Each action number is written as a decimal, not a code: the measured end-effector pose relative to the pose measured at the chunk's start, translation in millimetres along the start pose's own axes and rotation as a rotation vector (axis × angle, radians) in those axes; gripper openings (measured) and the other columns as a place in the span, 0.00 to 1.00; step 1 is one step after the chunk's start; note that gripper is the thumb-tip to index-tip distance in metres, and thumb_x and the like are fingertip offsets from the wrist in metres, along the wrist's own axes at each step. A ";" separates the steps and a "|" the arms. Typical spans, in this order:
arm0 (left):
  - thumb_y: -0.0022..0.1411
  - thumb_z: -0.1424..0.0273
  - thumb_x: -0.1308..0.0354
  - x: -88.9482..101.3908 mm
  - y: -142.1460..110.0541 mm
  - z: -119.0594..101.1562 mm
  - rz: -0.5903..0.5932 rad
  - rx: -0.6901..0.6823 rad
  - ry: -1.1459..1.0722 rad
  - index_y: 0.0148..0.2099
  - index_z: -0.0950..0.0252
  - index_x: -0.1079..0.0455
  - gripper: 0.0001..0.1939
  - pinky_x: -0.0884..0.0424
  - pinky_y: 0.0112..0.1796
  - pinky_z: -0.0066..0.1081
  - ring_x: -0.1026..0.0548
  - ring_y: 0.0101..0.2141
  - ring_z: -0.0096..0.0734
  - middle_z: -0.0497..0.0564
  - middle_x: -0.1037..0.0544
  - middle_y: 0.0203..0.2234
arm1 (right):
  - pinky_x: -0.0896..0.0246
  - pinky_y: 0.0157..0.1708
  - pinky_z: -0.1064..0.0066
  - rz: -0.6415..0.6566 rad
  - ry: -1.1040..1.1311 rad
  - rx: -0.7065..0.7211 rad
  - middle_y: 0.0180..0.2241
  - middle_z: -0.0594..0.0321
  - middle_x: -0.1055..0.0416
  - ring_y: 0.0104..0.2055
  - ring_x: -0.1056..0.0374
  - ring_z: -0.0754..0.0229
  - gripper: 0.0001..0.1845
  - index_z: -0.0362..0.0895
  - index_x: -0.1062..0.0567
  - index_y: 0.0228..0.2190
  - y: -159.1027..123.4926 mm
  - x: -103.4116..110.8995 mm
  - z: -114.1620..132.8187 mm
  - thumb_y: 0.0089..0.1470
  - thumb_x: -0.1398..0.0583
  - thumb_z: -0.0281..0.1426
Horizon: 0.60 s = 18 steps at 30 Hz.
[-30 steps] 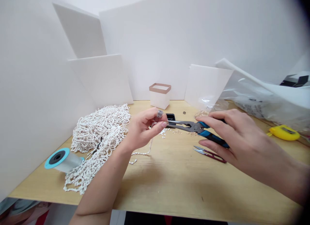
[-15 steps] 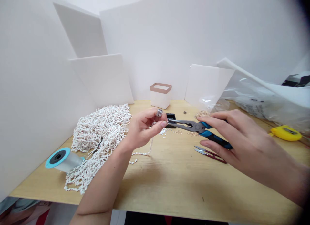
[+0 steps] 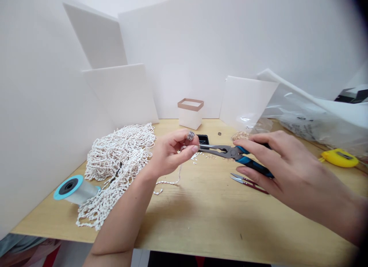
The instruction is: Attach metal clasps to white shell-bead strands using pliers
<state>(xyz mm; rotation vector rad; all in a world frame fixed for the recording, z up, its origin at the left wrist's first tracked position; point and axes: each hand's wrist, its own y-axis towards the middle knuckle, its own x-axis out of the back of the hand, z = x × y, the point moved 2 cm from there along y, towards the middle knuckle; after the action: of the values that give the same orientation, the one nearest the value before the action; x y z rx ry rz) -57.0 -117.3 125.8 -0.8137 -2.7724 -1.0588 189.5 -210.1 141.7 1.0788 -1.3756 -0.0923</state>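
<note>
While the left hand [image 3: 169, 154] pinched a white beaded strand [image 3: 169, 182] above the wooden bench [image 3: 212, 217], the right hand [image 3: 293, 167], curled around blue-and-black-handled metal pliers [image 3: 231, 152], held their tips there, apparently for gripping work whose next squeeze needed steadiness.

The smooth bench [image 3: 212, 213] is pale wood, the pliers [image 3: 229, 152] matt grey metal, the far-right bag [image 3: 299, 125] glossy clear plastic.
</note>
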 end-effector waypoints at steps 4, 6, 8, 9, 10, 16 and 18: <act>0.63 0.64 0.36 -1.2 1.3 3.1 0.020 0.028 -0.106 0.32 0.66 0.32 0.12 0.46 0.21 0.24 0.44 0.21 0.19 0.44 0.39 0.22 | 0.32 0.42 0.49 -0.005 -0.031 0.025 0.45 0.46 0.28 0.44 0.30 0.41 0.22 0.41 0.30 0.55 1.7 0.4 1.1 0.62 0.39 0.34; 0.62 0.64 0.35 -1.6 2.0 3.3 0.019 0.035 -0.132 0.33 0.66 0.32 0.13 0.46 0.21 0.24 0.44 0.20 0.18 0.44 0.39 0.22 | 0.32 0.41 0.49 -0.002 -0.023 0.025 0.45 0.46 0.28 0.44 0.30 0.42 0.21 0.42 0.30 0.55 2.5 1.2 1.5 0.62 0.39 0.34; 0.62 0.63 0.34 -1.8 2.1 3.3 0.010 0.040 -0.131 0.33 0.66 0.32 0.13 0.46 0.21 0.25 0.44 0.20 0.18 0.44 0.38 0.22 | 0.31 0.42 0.49 -0.001 -0.007 0.018 0.45 0.46 0.28 0.44 0.29 0.42 0.21 0.42 0.31 0.55 3.1 1.7 2.1 0.63 0.40 0.34; 0.62 0.63 0.34 -1.9 1.9 3.4 0.006 0.042 -0.127 0.33 0.66 0.32 0.13 0.45 0.21 0.25 0.44 0.20 0.18 0.44 0.38 0.22 | 0.31 0.42 0.49 -0.003 -0.001 0.016 0.45 0.46 0.28 0.44 0.29 0.42 0.20 0.42 0.31 0.55 3.3 1.9 2.6 0.63 0.40 0.34; 0.61 0.63 0.34 -1.9 1.6 3.7 0.004 0.041 -0.124 0.33 0.66 0.32 0.14 0.45 0.21 0.25 0.44 0.20 0.18 0.44 0.38 0.22 | 0.30 0.43 0.48 -0.006 0.003 0.015 0.45 0.47 0.28 0.44 0.29 0.42 0.20 0.42 0.31 0.55 3.4 1.8 3.0 0.63 0.40 0.34; 0.63 0.62 0.35 -2.8 -1.3 8.9 -0.022 0.063 -0.122 0.33 0.66 0.31 0.13 0.43 0.21 0.24 0.41 0.21 0.19 0.45 0.36 0.23 | 0.31 0.46 0.50 -0.002 0.032 -0.011 0.45 0.48 0.29 0.45 0.29 0.44 0.20 0.44 0.31 0.55 0.5 -0.6 4.6 0.63 0.39 0.34; 0.63 0.62 0.36 -3.4 -1.6 10.5 -0.034 0.062 -0.123 0.34 0.66 0.30 0.12 0.42 0.21 0.24 0.40 0.21 0.19 0.45 0.35 0.23 | 0.31 0.46 0.51 -0.008 0.031 -0.015 0.45 0.48 0.29 0.45 0.29 0.44 0.21 0.43 0.31 0.55 -1.2 -1.3 5.0 0.62 0.39 0.34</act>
<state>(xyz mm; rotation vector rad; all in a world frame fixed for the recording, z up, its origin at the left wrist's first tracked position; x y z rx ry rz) -53.6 -113.1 116.0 -0.8542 -2.9145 -0.9529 185.8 -212.8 139.1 1.0691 -1.3410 -0.0918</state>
